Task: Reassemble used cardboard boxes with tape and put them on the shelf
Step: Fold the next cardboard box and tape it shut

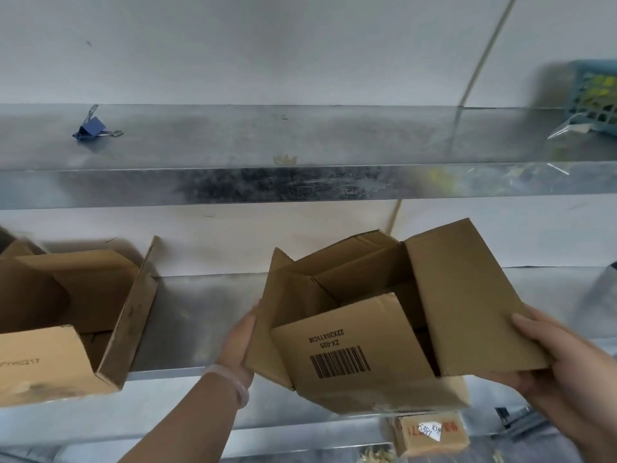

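Note:
I hold a brown cardboard box [360, 349] with its top flaps open and a barcode on the near flap, in front of the middle metal shelf [200, 315]. My left hand [242, 342] presses flat against the box's left side. My right hand [554, 359] grips the big right flap, thumb on top. The box hangs tilted at the shelf's front edge. Another open cardboard box [66, 329] sits on the same shelf at the left.
The upper metal shelf [300, 185] carries a blue binder clip [91, 128], a scrap of tape [284, 159] and a teal basket [594, 98] at the far right. A small labelled carton [430, 432] lies on the level below. Bare shelf shows between the two boxes.

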